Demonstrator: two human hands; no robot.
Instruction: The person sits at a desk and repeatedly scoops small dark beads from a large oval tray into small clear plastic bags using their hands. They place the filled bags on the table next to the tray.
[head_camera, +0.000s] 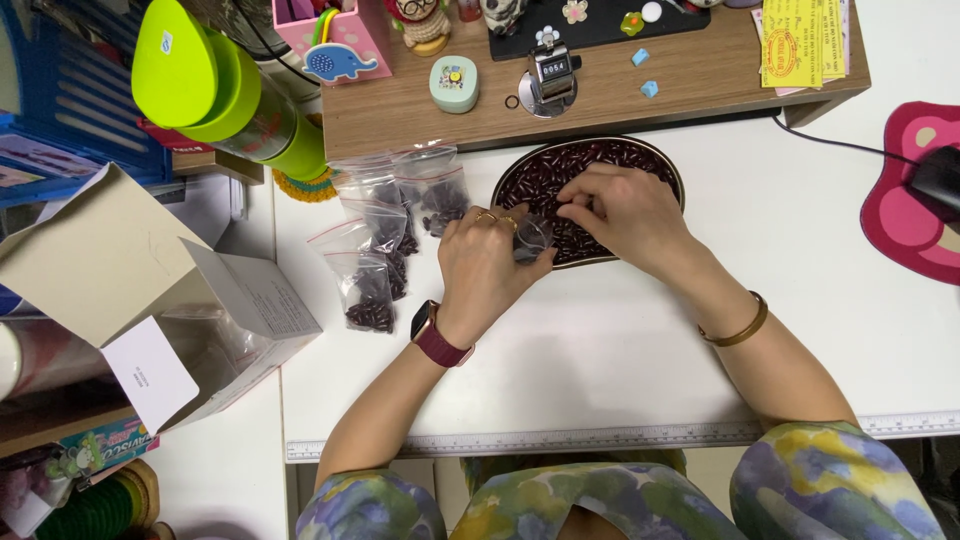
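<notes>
Left hand (487, 262) grips bag (532, 236); right hand (622, 212) pinches beans (560, 170).

The white bench (620, 360) carries an oval tray of dark beans (668, 165), filled clear bags (385, 240), a wooden riser (600, 95), and an open cardboard box (150, 290).

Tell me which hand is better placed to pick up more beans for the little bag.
Right. The right hand is already over the tray of dark red beans, fingertips on them. The left hand is occupied, pinching the small clear bag at the tray's near edge, so it likely should keep holding.
</notes>
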